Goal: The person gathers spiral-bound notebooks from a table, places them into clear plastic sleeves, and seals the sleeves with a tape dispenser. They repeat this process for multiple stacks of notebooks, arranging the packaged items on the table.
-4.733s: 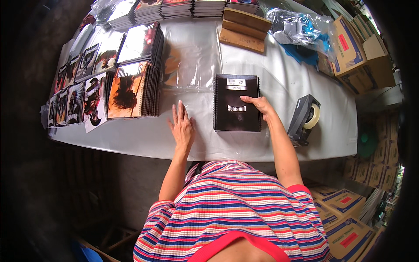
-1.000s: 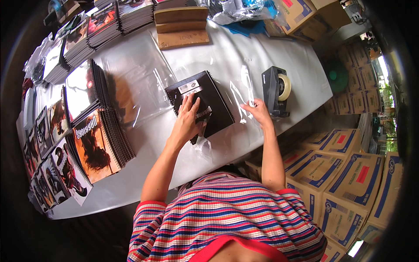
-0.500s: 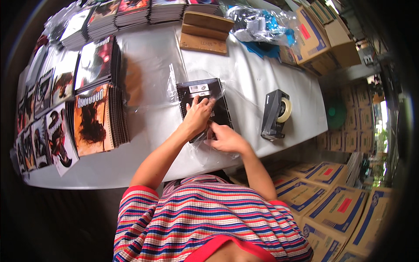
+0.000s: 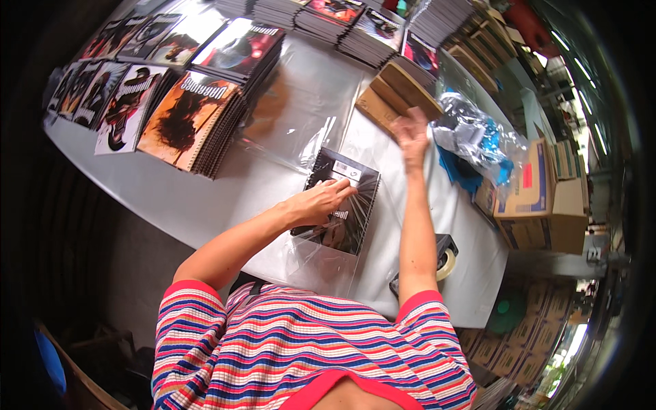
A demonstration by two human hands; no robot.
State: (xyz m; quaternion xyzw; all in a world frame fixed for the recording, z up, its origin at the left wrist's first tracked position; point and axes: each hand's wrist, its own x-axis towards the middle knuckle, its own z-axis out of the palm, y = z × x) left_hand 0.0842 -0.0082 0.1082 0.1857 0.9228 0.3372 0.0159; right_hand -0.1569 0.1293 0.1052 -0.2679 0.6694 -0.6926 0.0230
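Note:
A black spiral notebook (image 4: 352,219) lies on the white table (image 4: 171,198), partly inside a clear plastic sleeve (image 4: 321,263). My left hand (image 4: 318,203) rests flat on the notebook's cover with the fingers spread toward its white label. My right hand (image 4: 412,137) is stretched out far over the table, fingers loosely curled and blurred. It holds nothing that I can see and hovers just beside a stack of flat brown cardboard pieces (image 4: 400,96).
Stacks of spiral notebooks (image 4: 195,119) with printed covers line the table's left and far side. Loose clear sleeves (image 4: 301,116) lie in the middle. A black tape dispenser (image 4: 441,256) sits by my right arm. A crumpled plastic bag (image 4: 471,137) and cardboard boxes (image 4: 536,198) stand at right.
My right hand left the notebook and reached far across the table toward the cardboard stack. My left hand stays pressed on the notebook, which sits deeper in the sleeve.

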